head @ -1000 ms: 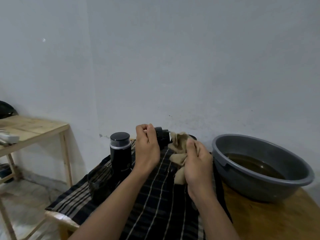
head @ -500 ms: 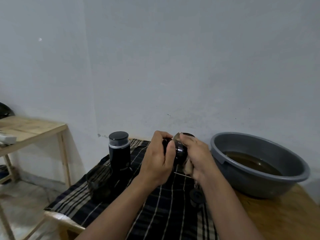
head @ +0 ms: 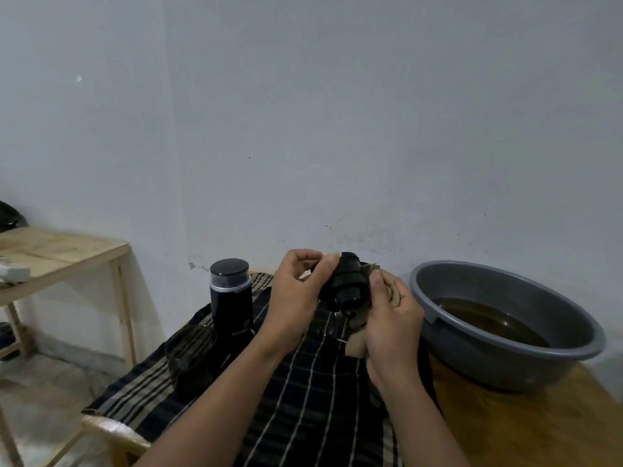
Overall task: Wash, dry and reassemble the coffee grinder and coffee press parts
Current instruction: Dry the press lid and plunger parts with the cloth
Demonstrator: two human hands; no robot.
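A black part (head: 347, 284) of the coffee gear is held up above the counter (head: 526, 429), between the two hands and in front of the wall. It is gripped by the left hand (head: 296, 298), whose fingers (head: 305, 257) are curled round its left side. A beige rag (head: 356, 343) is clutched in the right hand (head: 394, 326). The rag is bunched under the curled fingers and pressed against the right side of the part, and its loose end is seen hanging below. Ridges can be made out on the part, but which piece it is cannot be told.

The grinder (head: 231, 298) is stood upright, lid on, upon a striped cloth (head: 303, 399) that is spread over the counter, just left of the left hand. A dark glass (head: 190, 352) is set just beside it, nearer the camera and to the left. A grey basin (head: 505, 362) is placed on the bare wood at the right, near the right hand, and brown water (head: 488, 323) is held in it. A side counter (head: 60, 254) of pale wood is seen at the far left, well apart.
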